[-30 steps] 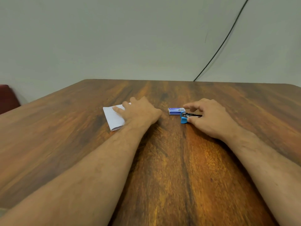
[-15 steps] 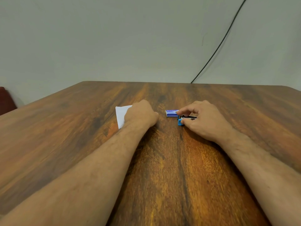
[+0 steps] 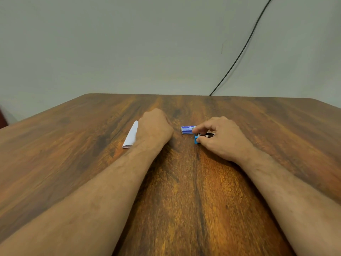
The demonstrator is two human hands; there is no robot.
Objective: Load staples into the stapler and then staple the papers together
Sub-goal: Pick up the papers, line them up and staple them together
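Both forearms lay stretched across the wooden bench (image 3: pixel 184 209). The right hand (image 3: pixel 219 141) pinched the small blue stapler (image 3: pixel 196 139) between thumb and fingers. The left hand (image 3: pixel 154 126), curled, covered the folded papers (image 3: pixel 131 137); its grip could not be told. Just beyond sat the staple box (image 3: pixel 187 130).

Left hand (image 3: pixel 155 127): mine, bare, no ring or watch.
Right hand (image 3: pixel 222 138): bare too.
Forearms: hairy, unsleeved to the frame edge.

Stapler (image 3: pixel 196 139) by right hand: bright blue w/ black. Box (image 3: pixel 187 129) beside it: blue/purple, white trim. Paper (image 3: pixel 131 136) under left hand: white. Table (image 3: pixel 184 200): streaky orange-brown woodgrain.
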